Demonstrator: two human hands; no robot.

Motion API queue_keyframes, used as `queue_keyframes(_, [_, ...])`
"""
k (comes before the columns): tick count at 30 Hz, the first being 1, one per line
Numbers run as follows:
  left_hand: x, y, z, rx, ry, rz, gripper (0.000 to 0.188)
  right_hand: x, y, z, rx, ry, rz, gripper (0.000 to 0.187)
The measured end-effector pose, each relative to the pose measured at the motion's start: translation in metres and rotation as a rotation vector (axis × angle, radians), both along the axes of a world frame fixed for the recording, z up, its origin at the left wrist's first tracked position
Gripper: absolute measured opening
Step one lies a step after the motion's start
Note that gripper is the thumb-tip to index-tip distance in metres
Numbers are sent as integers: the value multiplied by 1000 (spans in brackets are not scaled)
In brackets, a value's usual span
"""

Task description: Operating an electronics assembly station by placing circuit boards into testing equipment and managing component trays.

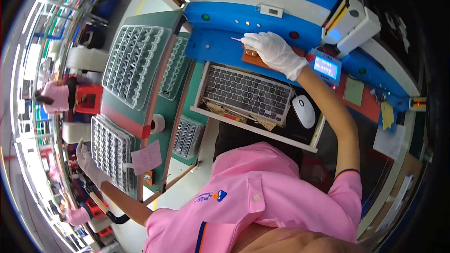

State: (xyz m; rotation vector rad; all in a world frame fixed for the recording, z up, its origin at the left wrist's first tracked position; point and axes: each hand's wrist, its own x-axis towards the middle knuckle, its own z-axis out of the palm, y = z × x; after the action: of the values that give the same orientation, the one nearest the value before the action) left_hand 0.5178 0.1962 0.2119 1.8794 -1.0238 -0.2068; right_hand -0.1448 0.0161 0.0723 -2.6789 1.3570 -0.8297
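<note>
My right hand point(274, 51), in a white glove, is over an orange-brown block point(250, 58) at the blue bench. Its fingers are closed on a thin pink pointed piece point(237, 39), whose tip sticks out to the left. Small round metal parts point(251, 52) show on the block, partly under the hand. My left hand point(90, 165), also white-gloved, is at the outer edge of a stack of clear plastic trays point(112, 147) on the left. Its fingers are stretched out, and I see nothing in them. The trays hold rows of small dark and shiny parts.
A keyboard point(248, 91) and white mouse point(303, 111) lie in a pulled-out drawer before me. A small blue-screened device point(326, 67) stands right of the right hand. More filled trays point(133, 63) sit on the green shelf, with a pink paper slip point(146, 158) nearby.
</note>
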Motion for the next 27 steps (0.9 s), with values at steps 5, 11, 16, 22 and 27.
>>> queue_keyframes(5, [-224, -49, -2, -56, 22, -498, 23, 0, -8, -8, 23, 56, 38, 20])
queue_keyframes(11, [-456, -132, -92, -12, 387, -956, 13, -10, 22, 15, -234, -126, -24, 31])
queue_keyframes(16, [-506, -182, -157, -347, -97, -955, 24, -42, 64, 44, -153, -95, -149, 29])
queue_keyframes(22, [-508, -190, -188, -429, -415, -867, 27, -66, 90, 46, -153, -152, -216, 29])
queue_keyframes(27, [-507, -190, -182, -403, -441, -809, 26, -77, 96, 30, -47, -268, -274, 29])
